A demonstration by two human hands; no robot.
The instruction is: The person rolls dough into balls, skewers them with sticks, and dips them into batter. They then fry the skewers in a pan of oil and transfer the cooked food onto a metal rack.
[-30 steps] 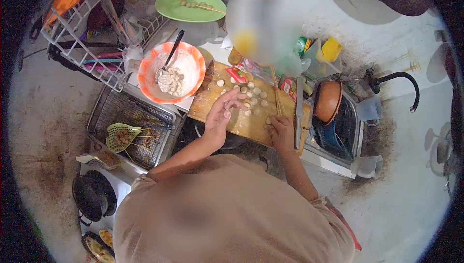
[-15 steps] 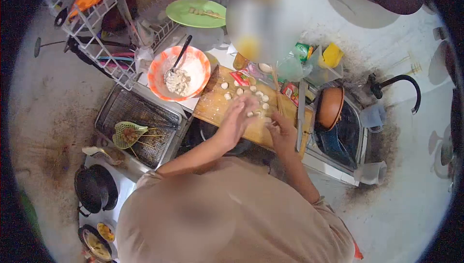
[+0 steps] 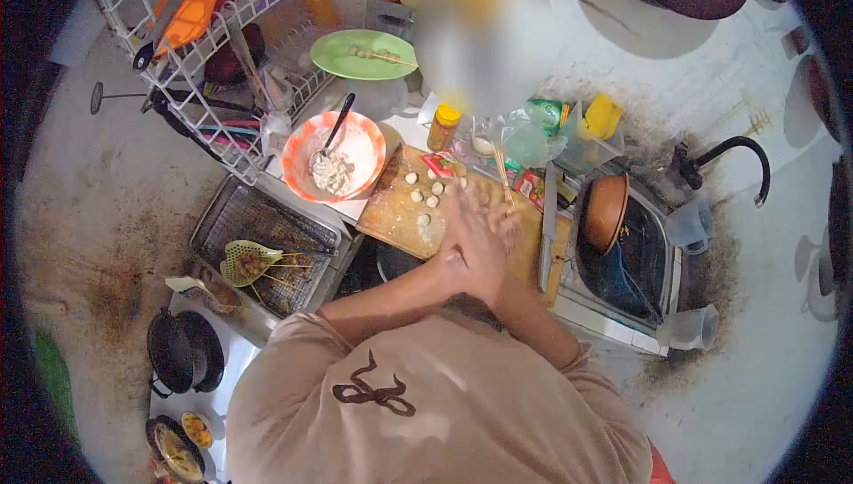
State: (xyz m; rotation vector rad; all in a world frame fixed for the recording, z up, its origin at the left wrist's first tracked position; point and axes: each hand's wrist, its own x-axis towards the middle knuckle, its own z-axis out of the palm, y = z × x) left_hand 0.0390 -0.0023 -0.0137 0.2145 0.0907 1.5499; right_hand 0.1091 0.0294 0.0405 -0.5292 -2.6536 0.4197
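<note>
My right hand (image 3: 480, 253) lies across my left hand (image 3: 501, 222), palm against palm, with the fingers of both stretched out and blurred. Whether anything sits between the palms is hidden. Beneath them is a wooden cutting board (image 3: 391, 222) dusted with white powder. Several small pale dough balls (image 3: 418, 195) rest on its left part, left of my fingers. Bamboo skewers (image 3: 503, 173) lean behind my hands, and a long knife (image 3: 548, 226) lies along the board's right side. A red packet (image 3: 442, 165) is at the back edge.
An orange-white bowl (image 3: 289, 164) holds pale dough and a black-handled spoon. Behind it, a green plate (image 3: 329, 57) carries a loaded skewer. A wire-mesh tray (image 3: 213, 226) with a green strainer (image 3: 240, 257) stands left. On the right, a sink (image 3: 662, 262) contains a brown pot (image 3: 606, 204).
My hands were apart, the right one pinching near the dough balls. Now they have come together, palm to palm, over the board's front. The camera view has shifted slightly.
</note>
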